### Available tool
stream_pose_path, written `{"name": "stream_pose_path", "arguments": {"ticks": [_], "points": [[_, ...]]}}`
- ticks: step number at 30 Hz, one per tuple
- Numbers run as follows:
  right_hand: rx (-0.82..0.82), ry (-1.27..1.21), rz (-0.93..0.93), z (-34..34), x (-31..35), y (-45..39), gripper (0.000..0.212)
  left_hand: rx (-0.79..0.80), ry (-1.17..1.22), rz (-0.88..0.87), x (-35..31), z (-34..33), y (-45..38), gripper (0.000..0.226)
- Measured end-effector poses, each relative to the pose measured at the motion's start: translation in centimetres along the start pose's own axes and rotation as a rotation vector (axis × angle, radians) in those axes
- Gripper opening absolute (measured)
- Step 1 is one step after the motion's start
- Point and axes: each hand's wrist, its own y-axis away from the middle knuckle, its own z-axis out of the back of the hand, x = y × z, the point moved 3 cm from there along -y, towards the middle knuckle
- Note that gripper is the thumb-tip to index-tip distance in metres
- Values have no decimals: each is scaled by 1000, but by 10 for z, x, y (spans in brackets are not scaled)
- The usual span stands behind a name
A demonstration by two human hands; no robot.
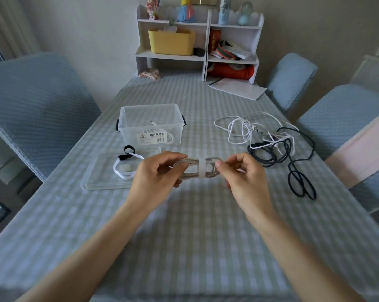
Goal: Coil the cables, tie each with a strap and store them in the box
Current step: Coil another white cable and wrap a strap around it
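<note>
A coiled grey cable hangs above the table between my hands, with a white strap wrapped around its middle. My left hand grips the coil's left end. My right hand pinches its right end between thumb and fingers. Behind them stands the clear plastic box, open, with a white cable lying inside. Its lid lies flat to the left and bears a white strap, a black strap and a small white piece. Loose white cables and black cables lie tangled at the right.
A white shelf unit with a yellow bin, a red can and clutter stands at the table's far end, with papers in front of it. Blue covered chairs flank the checked tablecloth on both sides.
</note>
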Motion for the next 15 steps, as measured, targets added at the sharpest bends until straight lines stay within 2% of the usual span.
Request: {"name": "stream_pose_path", "arguments": {"ticks": [1,3,5,7,9,12,13,15], "points": [[27,40,3,0,2,-3,15,-7,38,13,0,3,-2,15],[191,82,-12,-5,5,-5,14,-15,190,91,2,6,-4,12],[324,28,-20,-12,13,-4,12,-33,386,188,3,8,-5,11],[326,25,-1,-19,19,-5,15,-63,449,217,3,12,-8,11],[272,12,-47,-25,20,-9,17,-117,268,73,1,17,-8,11],[242,-98,-235,-37,22,-15,16,-217,-78,-244,-4,23,-4,12],[266,-119,-277,-42,25,-16,16,-244,-109,-292,-4,27,-4,11],[311,-138,-309,-49,26,-17,16,-243,-54,-211,0,32,-7,9]]}}
